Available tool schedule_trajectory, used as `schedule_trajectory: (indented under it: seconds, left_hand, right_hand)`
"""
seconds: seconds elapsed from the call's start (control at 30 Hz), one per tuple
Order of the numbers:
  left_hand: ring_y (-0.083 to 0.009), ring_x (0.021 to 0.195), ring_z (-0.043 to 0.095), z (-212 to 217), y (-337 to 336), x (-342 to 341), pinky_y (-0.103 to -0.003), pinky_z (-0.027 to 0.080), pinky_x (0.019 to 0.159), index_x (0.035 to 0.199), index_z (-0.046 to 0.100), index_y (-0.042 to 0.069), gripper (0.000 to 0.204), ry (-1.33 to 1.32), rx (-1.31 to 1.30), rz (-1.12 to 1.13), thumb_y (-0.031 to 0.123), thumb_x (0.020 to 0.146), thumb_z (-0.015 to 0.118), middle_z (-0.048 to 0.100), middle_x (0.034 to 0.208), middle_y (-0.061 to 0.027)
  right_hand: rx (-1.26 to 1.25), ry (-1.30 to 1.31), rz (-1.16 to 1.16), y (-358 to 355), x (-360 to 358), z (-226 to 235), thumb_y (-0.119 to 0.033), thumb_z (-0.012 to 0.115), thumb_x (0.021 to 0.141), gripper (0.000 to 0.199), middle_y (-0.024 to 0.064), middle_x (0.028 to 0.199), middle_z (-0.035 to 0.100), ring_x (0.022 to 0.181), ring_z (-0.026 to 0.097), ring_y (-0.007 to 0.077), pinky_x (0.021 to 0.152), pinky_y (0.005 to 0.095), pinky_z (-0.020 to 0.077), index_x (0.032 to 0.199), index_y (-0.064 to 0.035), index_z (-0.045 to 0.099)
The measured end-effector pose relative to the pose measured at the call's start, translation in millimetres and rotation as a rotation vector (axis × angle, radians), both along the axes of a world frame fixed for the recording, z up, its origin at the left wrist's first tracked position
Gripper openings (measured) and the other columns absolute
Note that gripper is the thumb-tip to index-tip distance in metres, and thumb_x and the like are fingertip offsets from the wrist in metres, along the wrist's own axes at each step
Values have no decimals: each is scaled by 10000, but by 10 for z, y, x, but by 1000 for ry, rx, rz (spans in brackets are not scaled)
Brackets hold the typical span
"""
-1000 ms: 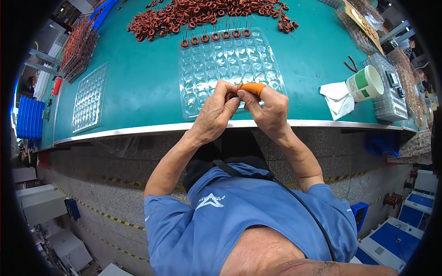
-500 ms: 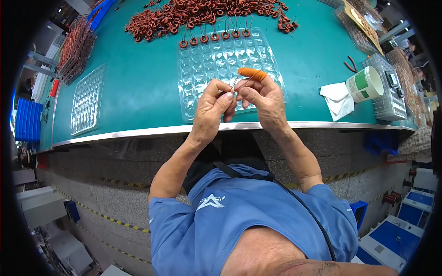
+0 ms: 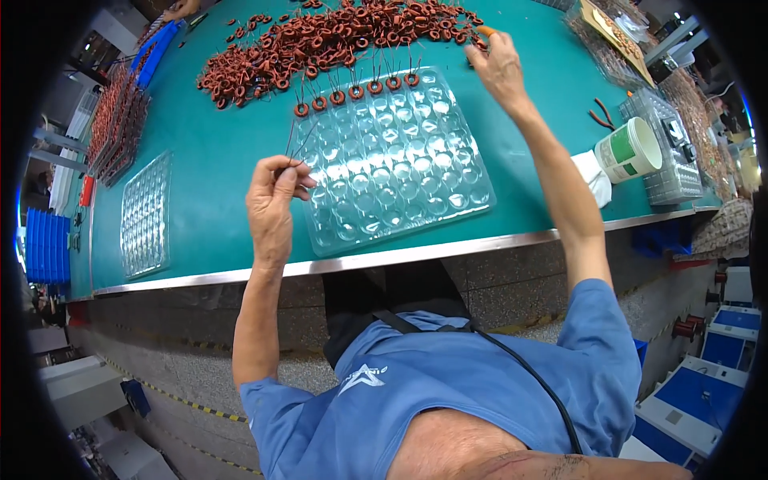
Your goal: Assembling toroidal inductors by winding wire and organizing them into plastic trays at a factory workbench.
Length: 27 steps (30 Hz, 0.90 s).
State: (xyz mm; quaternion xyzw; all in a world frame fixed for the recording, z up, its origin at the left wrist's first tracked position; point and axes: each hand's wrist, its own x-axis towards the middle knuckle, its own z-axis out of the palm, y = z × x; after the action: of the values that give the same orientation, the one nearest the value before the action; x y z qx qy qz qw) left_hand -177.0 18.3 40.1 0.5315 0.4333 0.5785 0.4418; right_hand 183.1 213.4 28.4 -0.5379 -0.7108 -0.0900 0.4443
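My left hand (image 3: 276, 200) is closed near the left edge of the clear blister tray (image 3: 400, 204). Two thin wire leads (image 3: 298, 142) stick up from its pinched fingers; the body of that wire-wound toroid coil is hidden by them. My right hand (image 3: 500, 74), an orange finger cot (image 3: 486, 30) on one finger, reaches to the right end of a heap of red-brown toroid coils (image 3: 320, 48). Its thumb and covered finger are apart, beside loose coils. Along the tray's far edge several toroid coils (image 3: 356, 92) sit in a row, leads pointing away.
Another clear tray (image 3: 146, 216) lies at the left, near stacked trays of coils (image 3: 120, 124). To the right are a white-and-green cup (image 3: 628, 150), a white cloth (image 3: 594, 178), pliers (image 3: 602, 114) and stacked clear trays (image 3: 664, 152). The table's metal edge (image 3: 416, 250) runs in front.
My hands have parted. The left has moved left with the wire leads in its fingers; the right has gone far and right to the heap. The view has shifted slightly.
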Motion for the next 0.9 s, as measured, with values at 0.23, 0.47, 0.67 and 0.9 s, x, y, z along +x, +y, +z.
schedule_trajectory:
  seconds: [0.23,0.47,0.67,0.9]
  left_hand:
    - [-165,857,593,227,561,269,-263,467,733,922,674,11,91,510,295,132,31,833,665,614,931,-80]
    - [-158,722,586,5,1426,1355,-275,473,694,897,717,44,131,466,238,14,133,801,710,602,798,-65]
    - [-216,661,654,-312,1800,1846,-333,494,641,866,722,66,137,545,141,65,158,802,643,693,745,-105]
    - [-261,662,658,-403,2044,1944,-369,496,650,850,724,58,171,864,140,185,192,806,626,681,725,-129]
  right_hand:
    - [-114,-232,-38,466,457,-484,-330,620,871,333,169,1017,650,1038,555,349,925,413,447,1014,-38,692]
    - [17,-141,-53,449,426,-604,-230,614,885,230,122,994,645,998,566,311,882,397,468,1004,-50,692]
    - [0,-66,-10,462,488,-639,-226,627,864,229,124,975,644,968,573,307,841,404,483,989,-45,692]
    - [63,-44,-2,512,538,-666,-201,634,863,156,120,930,650,905,590,315,794,411,495,917,-61,672]
